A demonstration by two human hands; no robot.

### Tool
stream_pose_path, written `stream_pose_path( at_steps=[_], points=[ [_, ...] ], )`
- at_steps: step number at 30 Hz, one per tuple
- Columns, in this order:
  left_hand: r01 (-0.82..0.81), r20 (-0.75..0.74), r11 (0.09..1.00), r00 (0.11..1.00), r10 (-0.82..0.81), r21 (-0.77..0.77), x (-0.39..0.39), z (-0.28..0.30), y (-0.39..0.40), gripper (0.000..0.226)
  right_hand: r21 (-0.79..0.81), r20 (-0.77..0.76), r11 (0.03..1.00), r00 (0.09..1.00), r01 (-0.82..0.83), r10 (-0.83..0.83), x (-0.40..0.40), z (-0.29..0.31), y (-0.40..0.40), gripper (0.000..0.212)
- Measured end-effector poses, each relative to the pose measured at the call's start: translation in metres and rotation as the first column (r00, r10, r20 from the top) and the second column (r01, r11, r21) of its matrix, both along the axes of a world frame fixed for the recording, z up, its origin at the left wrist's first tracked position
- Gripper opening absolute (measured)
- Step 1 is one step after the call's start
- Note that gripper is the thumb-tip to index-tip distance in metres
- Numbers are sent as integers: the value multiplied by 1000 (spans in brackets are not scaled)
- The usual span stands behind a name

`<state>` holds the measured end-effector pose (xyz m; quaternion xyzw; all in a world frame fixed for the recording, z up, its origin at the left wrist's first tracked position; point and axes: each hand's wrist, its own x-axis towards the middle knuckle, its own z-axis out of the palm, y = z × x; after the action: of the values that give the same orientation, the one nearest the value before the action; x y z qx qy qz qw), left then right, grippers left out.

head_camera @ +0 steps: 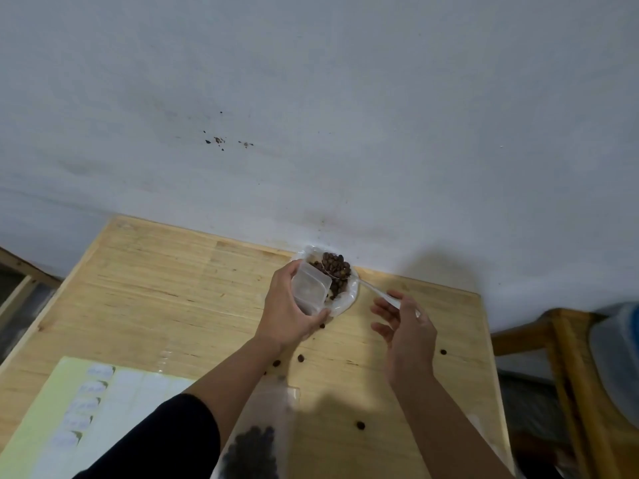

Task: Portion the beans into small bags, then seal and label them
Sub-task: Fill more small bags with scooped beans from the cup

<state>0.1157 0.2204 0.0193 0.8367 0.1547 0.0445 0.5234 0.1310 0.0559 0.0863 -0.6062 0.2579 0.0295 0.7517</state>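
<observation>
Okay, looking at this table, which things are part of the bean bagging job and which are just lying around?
Part of the job:
- small bag in the left hand
- spoon in the right hand
- plate of beans
- filled bag
- label sheet

Just lying about:
- stray beans scattered on the table
- wooden chair on the right

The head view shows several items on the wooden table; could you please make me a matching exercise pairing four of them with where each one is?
Things:
1. small bag
2. spoon
3. label sheet
4. filled bag

Places:
A. held in the right hand
B. lying at the table's near-left corner
C. held in the left hand over the bowl
D. lying at the near edge between the forearms

Pairs: 1-C, 2-A, 3-B, 4-D
</observation>
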Motion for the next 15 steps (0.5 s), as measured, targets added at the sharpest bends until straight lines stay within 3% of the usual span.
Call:
stream_pose_path(
  at_steps=[4, 10, 12, 15],
  points=[
    [-4, 8, 1000, 1000, 4, 21, 1, 0, -1, 99, -22, 70, 998, 995, -64, 65, -12, 15, 1, 27],
    [-3, 32, 1000, 999, 3, 18, -1, 2, -2, 97, -445, 260, 879, 916, -168, 306, -35, 14, 3, 23],
    [4, 40, 1000, 999, -5, 26, -2, 3, -3, 97, -476, 279, 866, 908, -152, 313, -40, 12, 2, 22],
    [-5, 57, 999, 998, 3, 32, -5, 4, -3, 98, -382, 282, 919, 934, -101, 220, -43, 14, -1, 22]
  ],
)
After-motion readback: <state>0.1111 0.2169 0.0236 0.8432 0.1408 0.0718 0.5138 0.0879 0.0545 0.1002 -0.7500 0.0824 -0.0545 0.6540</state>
